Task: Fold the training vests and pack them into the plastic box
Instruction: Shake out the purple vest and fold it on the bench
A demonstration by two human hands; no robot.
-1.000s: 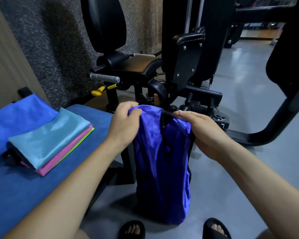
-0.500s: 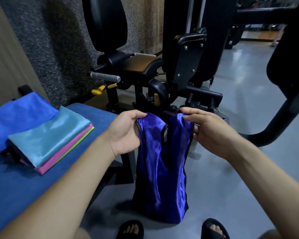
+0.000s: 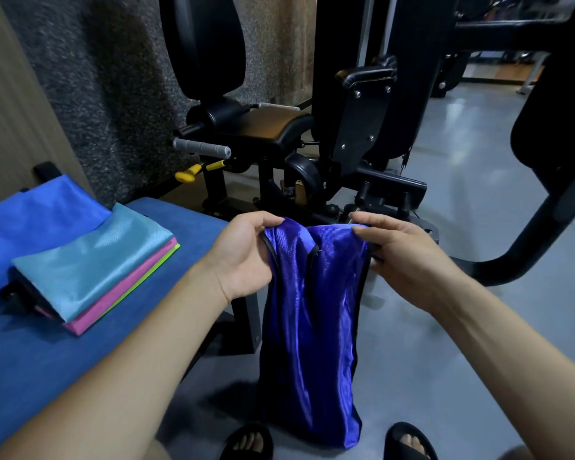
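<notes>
A shiny dark-blue training vest [image 3: 312,327] with black trim hangs lengthwise in front of me, its lower end near the floor between my feet. My left hand [image 3: 246,254] grips its top left edge, thumb over the fabric. My right hand [image 3: 399,257] pinches the top right edge. On the blue bench [image 3: 47,366] to my left lies a stack of folded vests [image 3: 93,263]: light blue on top, pink and lime green beneath. A larger blue vest [image 3: 30,220] lies behind the stack. No plastic box shows.
A black gym machine [image 3: 346,144] with a padded seat, grey handle and yellow lever stands right behind the hanging vest. A curved black frame arm [image 3: 528,234] crosses at the right. Grey floor [image 3: 478,327] spreads to the right. My sandalled feet [image 3: 246,443] are at the bottom edge.
Both hands have spread a little apart along the vest's top edge and sunk slightly, so the top of the vest now sits wider and flatter between them.
</notes>
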